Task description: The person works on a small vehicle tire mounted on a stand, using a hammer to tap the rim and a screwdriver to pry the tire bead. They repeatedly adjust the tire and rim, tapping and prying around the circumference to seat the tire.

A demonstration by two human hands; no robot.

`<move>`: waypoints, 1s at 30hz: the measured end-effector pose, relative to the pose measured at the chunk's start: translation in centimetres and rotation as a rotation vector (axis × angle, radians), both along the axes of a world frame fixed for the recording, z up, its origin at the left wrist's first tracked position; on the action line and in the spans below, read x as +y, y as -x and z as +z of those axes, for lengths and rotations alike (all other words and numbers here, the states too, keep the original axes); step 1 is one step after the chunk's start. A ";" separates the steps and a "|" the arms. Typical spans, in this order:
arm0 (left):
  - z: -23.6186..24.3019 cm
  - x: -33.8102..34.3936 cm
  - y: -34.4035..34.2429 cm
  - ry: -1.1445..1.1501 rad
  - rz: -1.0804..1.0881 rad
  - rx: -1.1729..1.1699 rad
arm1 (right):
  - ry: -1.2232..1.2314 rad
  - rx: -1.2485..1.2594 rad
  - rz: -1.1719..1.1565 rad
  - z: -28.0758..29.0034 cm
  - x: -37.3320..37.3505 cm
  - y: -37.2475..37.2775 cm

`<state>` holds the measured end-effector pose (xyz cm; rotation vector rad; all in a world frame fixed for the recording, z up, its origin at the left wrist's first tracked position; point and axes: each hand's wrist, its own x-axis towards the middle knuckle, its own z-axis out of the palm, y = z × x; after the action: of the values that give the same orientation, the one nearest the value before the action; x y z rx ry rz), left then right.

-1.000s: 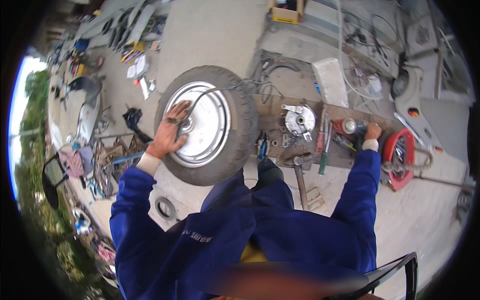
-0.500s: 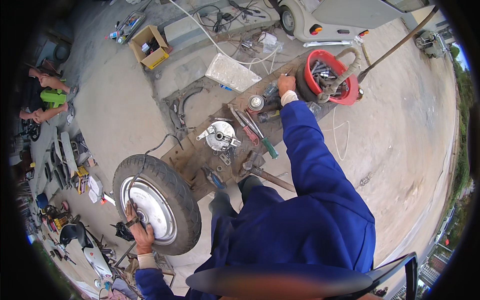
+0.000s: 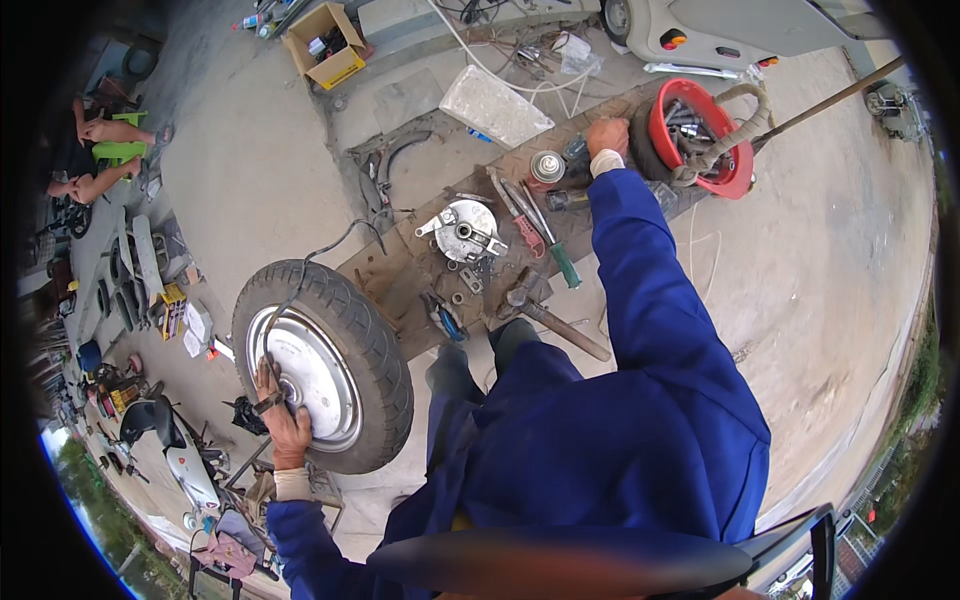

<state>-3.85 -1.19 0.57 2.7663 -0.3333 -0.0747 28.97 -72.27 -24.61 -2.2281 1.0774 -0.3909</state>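
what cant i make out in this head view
Head view throughout:
What, if anything, the right hand grips: hidden by the hand itself
Part of the wheel: covered by the left hand
Bottom of the red container: under metal parts
Rest of the pale vehicle: cut off by the top edge

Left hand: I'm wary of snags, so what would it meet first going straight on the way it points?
The left hand would likely meet the black cable first, just ahead; whether they touch now is unclear.
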 end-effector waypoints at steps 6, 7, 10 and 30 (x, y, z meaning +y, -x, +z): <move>-0.4 0.7 0.8 -0.007 -0.002 -0.008 | -0.138 -0.164 -0.093 -0.6 -0.9 0.0; -0.2 0.7 0.9 -0.014 0.003 -0.003 | -0.174 -0.191 -0.115 -0.7 -0.7 -0.2; -0.7 0.6 -0.2 0.009 -0.027 0.003 | -0.357 -0.259 -0.148 -6.0 -5.1 -1.2; 0.3 -0.4 0.0 0.030 0.001 0.003 | -0.147 -0.134 -0.152 0.2 -1.1 -0.4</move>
<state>-3.82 -1.62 0.82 2.7369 -0.3293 -0.0725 29.35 -73.37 -24.37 -1.9700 1.1686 -0.5016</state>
